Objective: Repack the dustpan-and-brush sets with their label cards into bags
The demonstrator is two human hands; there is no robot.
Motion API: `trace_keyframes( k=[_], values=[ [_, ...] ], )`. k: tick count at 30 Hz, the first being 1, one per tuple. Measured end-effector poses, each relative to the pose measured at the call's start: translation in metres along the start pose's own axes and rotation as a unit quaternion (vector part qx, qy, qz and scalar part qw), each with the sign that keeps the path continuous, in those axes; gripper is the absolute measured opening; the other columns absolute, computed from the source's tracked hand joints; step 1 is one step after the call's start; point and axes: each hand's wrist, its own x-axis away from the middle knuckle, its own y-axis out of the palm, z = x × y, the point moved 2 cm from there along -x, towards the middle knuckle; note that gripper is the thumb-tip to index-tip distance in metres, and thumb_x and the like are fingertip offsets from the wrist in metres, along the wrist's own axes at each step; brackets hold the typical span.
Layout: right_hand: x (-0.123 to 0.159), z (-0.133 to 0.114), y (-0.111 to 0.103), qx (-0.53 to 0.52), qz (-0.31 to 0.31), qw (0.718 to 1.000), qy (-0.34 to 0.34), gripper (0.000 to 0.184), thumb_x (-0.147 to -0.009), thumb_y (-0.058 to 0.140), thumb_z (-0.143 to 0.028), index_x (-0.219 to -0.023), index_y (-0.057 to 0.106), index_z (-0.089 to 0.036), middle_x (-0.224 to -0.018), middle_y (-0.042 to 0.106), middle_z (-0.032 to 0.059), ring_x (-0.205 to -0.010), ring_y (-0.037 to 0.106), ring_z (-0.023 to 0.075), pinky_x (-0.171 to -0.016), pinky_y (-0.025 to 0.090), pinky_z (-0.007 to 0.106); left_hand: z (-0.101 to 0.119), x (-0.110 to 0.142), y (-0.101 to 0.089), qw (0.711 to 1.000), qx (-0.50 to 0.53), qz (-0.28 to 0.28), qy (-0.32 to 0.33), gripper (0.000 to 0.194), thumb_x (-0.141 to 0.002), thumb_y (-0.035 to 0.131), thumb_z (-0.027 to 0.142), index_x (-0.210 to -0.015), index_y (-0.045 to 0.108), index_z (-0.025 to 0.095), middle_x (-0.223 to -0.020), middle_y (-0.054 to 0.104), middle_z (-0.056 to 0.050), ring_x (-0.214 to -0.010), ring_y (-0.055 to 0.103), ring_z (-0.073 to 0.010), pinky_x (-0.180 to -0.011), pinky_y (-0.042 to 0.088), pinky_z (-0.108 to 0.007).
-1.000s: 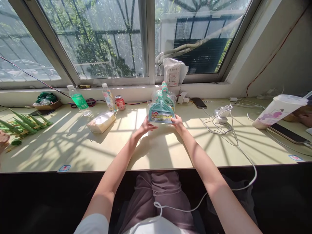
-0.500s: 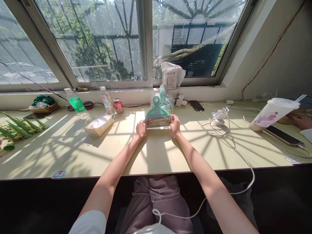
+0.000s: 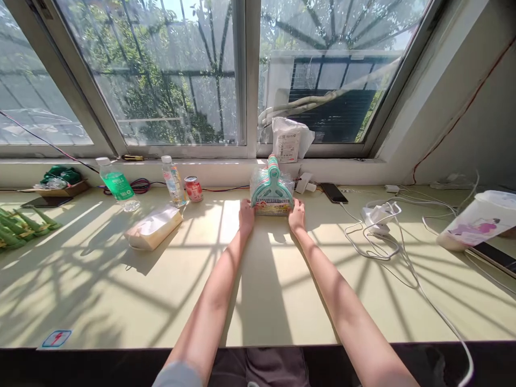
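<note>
A mint-green dustpan (image 3: 273,192) with a printed label along its lower edge stands upright near the back of the table, its handle pointing up. Clear wrapping and more green and orange handle parts show close behind it. My left hand (image 3: 246,217) grips its left edge, and my right hand (image 3: 297,216) grips the right edge, fingers curled round the sides. Just behind, on the window sill, stands a white-wrapped package (image 3: 288,141). A white plug adapter (image 3: 305,183) lies to the right of the dustpan.
Left are a red can (image 3: 193,189), two bottles, including a green-labelled one (image 3: 117,185), a tissue pack (image 3: 153,228) and green plant stalks (image 3: 24,226). Right are a phone (image 3: 334,193), a power adapter with tangled white cables (image 3: 378,217) and a tilted plastic cup (image 3: 479,220).
Both hands have pushed the dustpan farther back, against the similar wrapped green item behind it. The view has leaned forward over the table.
</note>
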Motion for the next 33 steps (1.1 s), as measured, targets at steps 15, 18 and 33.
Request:
trace_keyframes(
  k=[15,18,33],
  values=[
    [-0.005,0.010,0.012,-0.013,0.038,0.997,-0.064,0.033,-0.096,0.061,-0.016,-0.128,0.060,-0.023,-0.115,0.067,0.0115,-0.092,0.067,0.0250,-0.095,0.061,0.045,-0.018,-0.016,0.007,0.999,0.032,0.010,-0.038,0.016,-0.101,0.069,0.014,-0.094,0.060,0.025,-0.105,0.075,-0.009,-0.102,0.071,-0.0258,-0.089,0.052,-0.035],
    [-0.007,0.016,0.014,-0.028,0.059,0.996,-0.062,0.034,-0.096,0.063,-0.016,-0.129,0.058,-0.023,-0.111,0.065,0.0089,-0.088,0.066,0.0231,-0.096,0.061,0.046,-0.012,-0.014,0.007,1.000,0.012,0.004,-0.017,0.016,-0.100,0.067,0.009,-0.097,0.061,0.024,-0.111,0.074,-0.011,-0.108,0.071,-0.0260,-0.092,0.053,-0.035],
    [0.008,0.000,-0.011,0.040,0.081,0.996,-0.007,0.028,-0.106,0.053,-0.042,-0.128,0.055,-0.025,-0.134,0.065,0.0165,-0.129,0.064,0.0331,-0.105,0.054,0.047,-0.003,0.005,-0.008,0.996,-0.035,0.083,0.010,0.028,-0.110,0.069,0.041,-0.131,0.065,0.023,-0.141,0.066,-0.019,-0.138,0.062,-0.0367,-0.106,0.054,-0.044]
  ],
)
